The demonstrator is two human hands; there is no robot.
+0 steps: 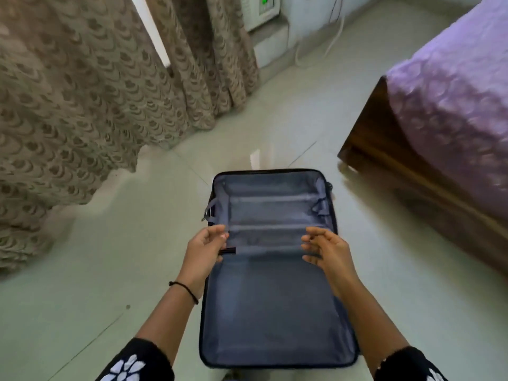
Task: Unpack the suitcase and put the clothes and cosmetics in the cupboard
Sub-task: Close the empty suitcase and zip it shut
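Pale floor tiles (110, 257) carry the open suitcase (275, 320), with curtains (68, 105) beyond its left side and a purple-covered bed (453, 119) beyond its right. Both hands hover over its middle. The right hand (327, 250) is loosely curled and holds nothing. The left hand (203, 251) curls beside a small black tab (227, 251); I cannot tell whether it pinches it. The grey lining (269, 210) looks bare, so this is probably a last check: sweep the lining and the straps (320, 206) before closing. No clothes, cosmetics or cupboard show, and blur softens the details.

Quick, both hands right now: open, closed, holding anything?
Left hand: curled by a black tab; grip cannot be told.
Right hand: open, holding nothing.
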